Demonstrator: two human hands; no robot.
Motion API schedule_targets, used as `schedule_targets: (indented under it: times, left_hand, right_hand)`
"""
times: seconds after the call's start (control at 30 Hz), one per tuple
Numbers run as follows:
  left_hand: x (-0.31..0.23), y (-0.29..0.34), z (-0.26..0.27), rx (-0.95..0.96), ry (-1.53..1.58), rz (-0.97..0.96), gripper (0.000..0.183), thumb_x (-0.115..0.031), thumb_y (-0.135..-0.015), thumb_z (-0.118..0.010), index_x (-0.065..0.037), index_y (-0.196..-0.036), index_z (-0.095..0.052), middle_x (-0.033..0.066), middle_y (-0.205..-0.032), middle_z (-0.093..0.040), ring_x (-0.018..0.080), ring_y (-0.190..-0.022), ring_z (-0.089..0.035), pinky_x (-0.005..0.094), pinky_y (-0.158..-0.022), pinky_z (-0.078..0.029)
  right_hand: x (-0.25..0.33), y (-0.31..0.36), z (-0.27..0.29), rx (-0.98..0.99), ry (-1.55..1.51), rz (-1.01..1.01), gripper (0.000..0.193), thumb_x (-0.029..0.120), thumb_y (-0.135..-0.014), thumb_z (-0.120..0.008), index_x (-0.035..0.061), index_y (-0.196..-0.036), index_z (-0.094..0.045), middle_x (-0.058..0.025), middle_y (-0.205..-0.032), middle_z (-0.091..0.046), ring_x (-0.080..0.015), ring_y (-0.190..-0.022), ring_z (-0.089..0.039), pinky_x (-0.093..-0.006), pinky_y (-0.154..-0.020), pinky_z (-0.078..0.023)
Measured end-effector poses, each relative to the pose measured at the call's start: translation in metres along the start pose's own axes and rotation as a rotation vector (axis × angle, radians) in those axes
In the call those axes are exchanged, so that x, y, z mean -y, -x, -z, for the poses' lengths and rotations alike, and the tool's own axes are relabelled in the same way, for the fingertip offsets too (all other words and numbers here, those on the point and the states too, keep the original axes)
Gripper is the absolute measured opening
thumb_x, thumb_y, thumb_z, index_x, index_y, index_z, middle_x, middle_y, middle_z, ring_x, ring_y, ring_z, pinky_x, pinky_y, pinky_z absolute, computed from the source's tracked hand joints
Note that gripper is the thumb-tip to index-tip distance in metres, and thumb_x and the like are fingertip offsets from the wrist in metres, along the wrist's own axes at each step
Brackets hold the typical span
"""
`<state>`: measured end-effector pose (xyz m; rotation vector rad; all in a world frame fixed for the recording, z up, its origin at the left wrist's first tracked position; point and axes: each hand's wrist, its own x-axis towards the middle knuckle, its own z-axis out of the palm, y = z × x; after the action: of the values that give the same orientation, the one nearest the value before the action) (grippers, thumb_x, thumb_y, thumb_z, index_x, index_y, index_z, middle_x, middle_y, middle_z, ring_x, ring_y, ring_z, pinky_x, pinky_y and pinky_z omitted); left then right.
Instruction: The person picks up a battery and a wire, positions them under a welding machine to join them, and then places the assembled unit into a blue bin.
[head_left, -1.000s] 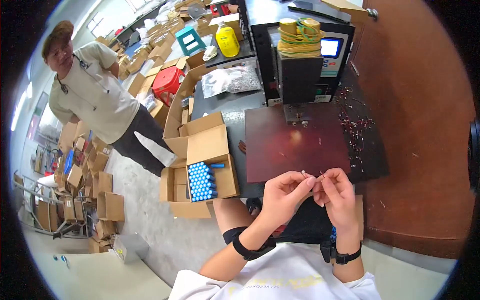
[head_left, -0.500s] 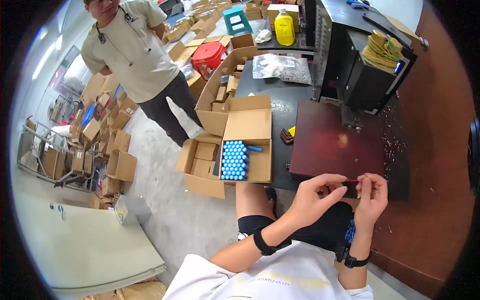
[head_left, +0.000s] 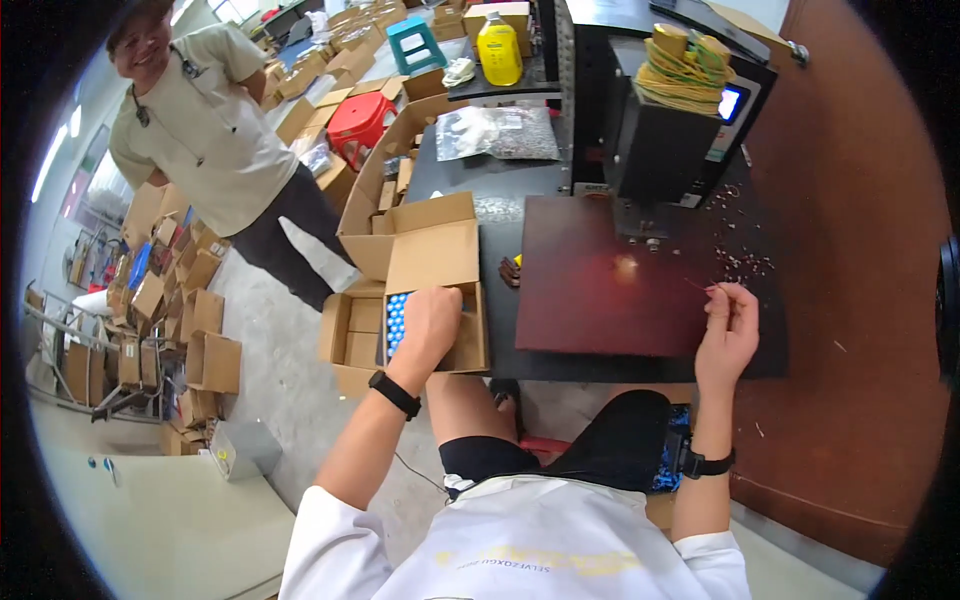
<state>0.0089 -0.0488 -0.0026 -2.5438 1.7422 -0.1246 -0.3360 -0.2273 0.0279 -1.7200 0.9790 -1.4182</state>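
My left hand reaches down into an open cardboard box. Its fingers curl inward, and their tips are hidden behind the hand. Beside it, rows of blue cylindrical battery cells stand upright in the box, partly covered by my hand. My right hand is raised at the right front corner of a dark red board, thumb and forefinger pinched on a thin red wire. One end of the wire points left over the board.
A black machine with coiled yellow-green wire stands behind the board. Small dark bits lie scattered right of it. A clear bag and a yellow jug are farther back. A person stands at the left.
My left hand has left my right hand and moved left into the box, covering where a loose blue cell lay. The right hand keeps its pinch. The view has shifted to the right.
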Motion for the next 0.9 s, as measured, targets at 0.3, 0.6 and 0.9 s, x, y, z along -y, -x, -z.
schedule_targets:
  times: [0.3, 0.6, 0.9]
  left_hand:
    - [-0.011, 0.001, 0.062, -0.081, 0.255, -0.061, 0.023, -0.016, -0.079, -0.075, 0.001, -0.093, -0.068, 0.0195, -0.087, -0.070, 0.0312, -0.081, -0.071, 0.0398, -0.072, -0.058]
    - [-0.072, -0.022, 0.107, 0.001, 1.048, -0.126, 0.026, -0.013, -0.092, -0.072, -0.001, -0.115, -0.068, 0.0061, -0.091, -0.069, 0.0108, -0.074, -0.061, 0.0264, -0.068, -0.052]
    - [-0.149, -0.076, 0.090, -0.173, 0.931, -0.139, 0.034, -0.023, -0.080, -0.081, 0.006, -0.091, -0.070, 0.0196, -0.082, -0.066, 0.0296, -0.071, -0.063, 0.0366, -0.068, -0.050]
  right_hand:
    - [0.000, 0.000, 0.000, -0.067, 0.071, 0.013, 0.014, 0.014, -0.105, -0.059, 0.0013, -0.110, -0.063, -0.0042, -0.097, -0.067, -0.0099, -0.081, -0.058, -0.0246, -0.073, -0.049]
    - [0.005, -0.001, -0.002, -0.097, 0.112, 0.010, 0.014, 0.013, -0.105, -0.060, 0.0010, -0.111, -0.062, -0.0016, -0.094, -0.065, -0.0072, -0.079, -0.054, -0.0222, -0.073, -0.047]
    - [0.010, -0.002, -0.007, -0.103, 0.133, 0.027, 0.011, 0.010, -0.104, -0.060, 0.0003, -0.109, -0.063, -0.0009, -0.088, -0.062, -0.0080, -0.076, -0.054, -0.0228, -0.069, -0.046]
